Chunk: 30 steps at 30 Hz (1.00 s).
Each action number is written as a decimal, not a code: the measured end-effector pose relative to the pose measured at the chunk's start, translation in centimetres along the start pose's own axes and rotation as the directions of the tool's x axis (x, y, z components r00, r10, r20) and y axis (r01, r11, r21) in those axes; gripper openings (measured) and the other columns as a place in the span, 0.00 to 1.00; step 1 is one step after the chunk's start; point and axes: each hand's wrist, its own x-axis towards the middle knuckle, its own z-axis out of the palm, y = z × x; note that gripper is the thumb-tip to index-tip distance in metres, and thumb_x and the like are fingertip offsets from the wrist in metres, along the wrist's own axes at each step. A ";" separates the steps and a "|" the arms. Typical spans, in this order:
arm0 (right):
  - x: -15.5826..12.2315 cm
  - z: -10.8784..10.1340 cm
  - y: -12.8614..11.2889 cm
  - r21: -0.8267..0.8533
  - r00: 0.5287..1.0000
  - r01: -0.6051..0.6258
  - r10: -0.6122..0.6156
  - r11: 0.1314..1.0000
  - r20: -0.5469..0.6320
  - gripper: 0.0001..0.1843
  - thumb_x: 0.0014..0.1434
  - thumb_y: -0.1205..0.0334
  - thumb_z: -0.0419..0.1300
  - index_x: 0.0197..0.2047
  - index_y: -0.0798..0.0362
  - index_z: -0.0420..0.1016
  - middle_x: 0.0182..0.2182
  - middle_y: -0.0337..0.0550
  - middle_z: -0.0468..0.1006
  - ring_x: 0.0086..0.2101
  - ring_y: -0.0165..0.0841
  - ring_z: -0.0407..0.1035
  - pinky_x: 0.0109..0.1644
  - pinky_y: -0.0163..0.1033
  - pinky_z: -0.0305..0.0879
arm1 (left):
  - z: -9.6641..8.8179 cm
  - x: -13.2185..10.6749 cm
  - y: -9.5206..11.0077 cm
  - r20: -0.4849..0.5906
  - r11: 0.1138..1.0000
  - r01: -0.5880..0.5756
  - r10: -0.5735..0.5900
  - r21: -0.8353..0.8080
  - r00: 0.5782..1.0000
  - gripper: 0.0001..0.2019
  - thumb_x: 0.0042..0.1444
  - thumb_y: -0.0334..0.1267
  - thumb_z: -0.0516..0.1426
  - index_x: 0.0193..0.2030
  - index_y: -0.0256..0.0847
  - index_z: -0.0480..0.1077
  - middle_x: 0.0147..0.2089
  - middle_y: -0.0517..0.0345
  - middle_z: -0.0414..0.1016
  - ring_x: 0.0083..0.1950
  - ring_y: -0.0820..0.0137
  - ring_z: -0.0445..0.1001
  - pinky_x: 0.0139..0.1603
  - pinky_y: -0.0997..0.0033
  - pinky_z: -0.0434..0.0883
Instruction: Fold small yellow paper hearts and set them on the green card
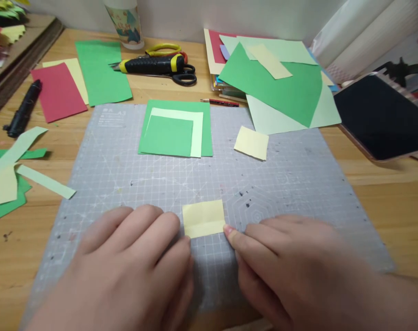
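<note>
A small pale yellow piece of paper [204, 217] lies on the grey cutting mat [126, 184], with a faint line running along its lower part. My left hand [136, 262] is curled at its left edge, fingertips pressed at the lower left corner. At the lower right corner, the index fingertip of my right hand [274, 262] touches the paper, its other fingers folded in. Both hands are closed at the paper's corners; the thumbs are mostly hidden. Further up the mat are another yellow paper piece [252, 143] and stacked green paper squares [169, 135].
Scissors [184, 75] and a black-and-yellow tool [154, 64] lie behind the mat beside a cup [124, 23]. A pencil [220, 102] rests at the mat's back edge. Paper sheets [274, 87] and a tablet [384, 117] occupy the right; paper strips [45, 181] and a pen [25, 108] the left.
</note>
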 end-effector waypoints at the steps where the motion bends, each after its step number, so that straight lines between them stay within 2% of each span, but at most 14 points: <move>1: 0.3 0.1 0.2 0.042 1.000 0.001 0.000 0.999 -0.017 0.12 0.57 0.65 0.51 0.29 0.53 0.75 0.18 0.38 0.72 0.20 0.32 0.64 0.25 0.41 0.52 | 0.0 0.3 -0.1 0.027 0.999 -0.028 0.027 0.018 0.999 0.06 0.56 0.32 0.53 0.30 0.46 0.69 0.31 0.60 0.70 0.34 0.62 0.63 0.38 0.58 0.54; 3: 0.9 0.4 0.6 0.125 1.000 0.007 -0.004 0.992 -0.031 0.15 0.58 0.66 0.51 0.21 0.52 0.68 0.17 0.37 0.68 0.20 0.30 0.62 0.26 0.40 0.52 | 0.0 0.9 -0.2 0.082 0.998 -0.067 0.065 0.021 0.995 0.06 0.57 0.31 0.53 0.29 0.43 0.67 0.32 0.59 0.69 0.34 0.63 0.64 0.37 0.59 0.55; 4: 1.2 0.5 0.8 0.151 0.999 0.004 0.003 0.989 -0.047 0.15 0.59 0.66 0.51 0.21 0.53 0.67 0.18 0.36 0.68 0.20 0.29 0.61 0.26 0.39 0.52 | 0.1 1.2 -0.3 0.087 0.999 -0.053 0.053 -0.002 0.995 0.06 0.58 0.32 0.53 0.30 0.42 0.67 0.33 0.59 0.69 0.35 0.63 0.64 0.37 0.60 0.56; 7: 1.8 0.7 1.1 0.162 0.997 -0.077 0.080 0.984 -0.015 0.06 0.58 0.62 0.56 0.33 0.53 0.72 0.26 0.37 0.73 0.25 0.30 0.66 0.28 0.37 0.54 | 0.2 1.8 -0.6 0.111 0.996 -0.019 0.029 -0.091 0.993 0.03 0.59 0.33 0.53 0.36 0.40 0.68 0.37 0.56 0.69 0.39 0.62 0.65 0.39 0.59 0.59; 8: 1.9 0.7 1.2 0.144 0.997 -0.081 0.081 0.986 0.003 0.06 0.58 0.61 0.57 0.36 0.53 0.72 0.29 0.38 0.74 0.27 0.31 0.67 0.28 0.37 0.55 | 0.2 1.9 -0.7 0.127 0.994 -0.018 0.031 -0.109 0.991 0.03 0.59 0.33 0.54 0.37 0.40 0.68 0.38 0.56 0.69 0.39 0.62 0.65 0.39 0.59 0.60; 11: 1.9 0.4 1.5 0.079 1.000 0.015 -0.017 0.997 0.023 0.07 0.61 0.62 0.56 0.40 0.53 0.73 0.37 0.42 0.75 0.31 0.32 0.68 0.30 0.36 0.57 | 0.2 2.1 -0.7 0.140 0.992 -0.008 0.025 -0.122 0.990 0.05 0.60 0.33 0.53 0.37 0.39 0.70 0.37 0.55 0.70 0.39 0.62 0.66 0.40 0.59 0.60; 14: 1.9 0.2 1.9 0.051 0.993 0.115 -0.115 0.992 0.003 0.10 0.63 0.67 0.52 0.38 0.54 0.75 0.37 0.45 0.75 0.34 0.33 0.68 0.33 0.36 0.60 | 0.1 2.1 -0.7 0.125 0.991 0.003 0.014 -0.132 0.992 0.07 0.61 0.33 0.51 0.37 0.39 0.70 0.37 0.56 0.71 0.39 0.63 0.66 0.41 0.58 0.60; 16: 2.0 0.2 2.0 0.070 0.988 0.147 -0.143 0.987 -0.055 0.10 0.63 0.67 0.52 0.37 0.55 0.75 0.37 0.45 0.75 0.35 0.33 0.68 0.35 0.37 0.61 | 0.0 2.1 -0.7 0.100 0.991 -0.002 0.016 -0.135 0.995 0.07 0.61 0.33 0.51 0.38 0.40 0.71 0.37 0.56 0.71 0.40 0.63 0.66 0.41 0.58 0.59; 19: 2.2 0.2 1.6 0.132 0.965 0.195 -0.167 0.972 -0.200 0.09 0.62 0.67 0.53 0.36 0.56 0.75 0.37 0.46 0.76 0.35 0.34 0.67 0.37 0.38 0.62 | -0.3 2.0 -0.4 0.043 0.988 -0.043 0.050 -0.146 0.998 0.07 0.61 0.32 0.52 0.37 0.40 0.71 0.35 0.57 0.70 0.38 0.64 0.65 0.39 0.61 0.59; 21: 2.3 0.1 1.1 0.201 0.941 0.232 -0.167 0.952 -0.295 0.09 0.62 0.68 0.53 0.34 0.56 0.74 0.36 0.46 0.76 0.35 0.33 0.66 0.39 0.38 0.62 | -0.4 1.9 -0.2 0.005 0.978 -0.053 0.056 -0.201 0.998 0.08 0.61 0.30 0.51 0.36 0.40 0.71 0.32 0.58 0.69 0.36 0.66 0.65 0.37 0.63 0.59; 23: 2.4 -0.1 0.6 0.309 0.929 0.247 -0.133 0.918 -0.345 0.08 0.61 0.68 0.54 0.33 0.56 0.73 0.33 0.45 0.76 0.34 0.32 0.66 0.39 0.39 0.63 | -0.3 1.8 0.1 0.009 0.954 -0.007 0.010 -0.301 1.000 0.07 0.59 0.29 0.52 0.33 0.40 0.70 0.29 0.60 0.68 0.34 0.69 0.66 0.35 0.66 0.61; 26: 2.5 -0.1 0.1 0.503 0.950 0.207 -0.049 0.839 -0.309 0.06 0.61 0.67 0.57 0.31 0.55 0.71 0.28 0.40 0.75 0.32 0.30 0.67 0.39 0.37 0.63 | -0.1 1.7 0.4 0.092 0.901 0.110 -0.078 -0.419 0.993 0.07 0.56 0.30 0.53 0.28 0.40 0.66 0.24 0.64 0.67 0.28 0.73 0.65 0.29 0.72 0.60; 30: 2.6 0.4 0.3 0.724 0.988 0.055 0.068 0.688 -0.140 0.04 0.61 0.65 0.58 0.33 0.54 0.71 0.27 0.36 0.73 0.29 0.26 0.67 0.33 0.32 0.63 | -0.2 1.9 0.6 0.195 0.836 0.233 -0.154 -0.496 0.969 0.11 0.58 0.35 0.53 0.24 0.40 0.64 0.21 0.67 0.63 0.23 0.76 0.60 0.24 0.75 0.57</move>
